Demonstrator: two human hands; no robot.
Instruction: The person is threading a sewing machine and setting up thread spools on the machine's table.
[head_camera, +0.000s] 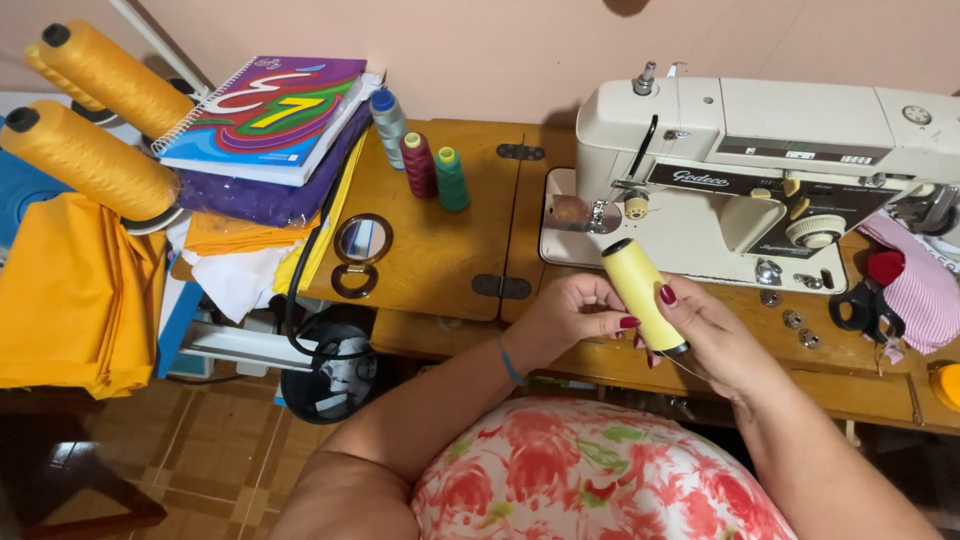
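Observation:
My right hand (715, 335) is closed around the lower end of a pale yellow thread spool (637, 282), holding it tilted above the wooden sewing table (440, 245). The fingertips of my left hand (578, 308) pinch at the spool's side, where a thin thread runs down from it. Both hands hover in front of the cream sewing machine (760, 170), just below its needle area.
Three thread cones (420, 160) stand at the table's back left beside a round mirror (361, 243). A notebook (265, 115) lies on purple and yellow cloth. Two large orange cones (90, 150) sit far left. Black scissors (865, 305) and metal bobbins (795, 322) lie at right.

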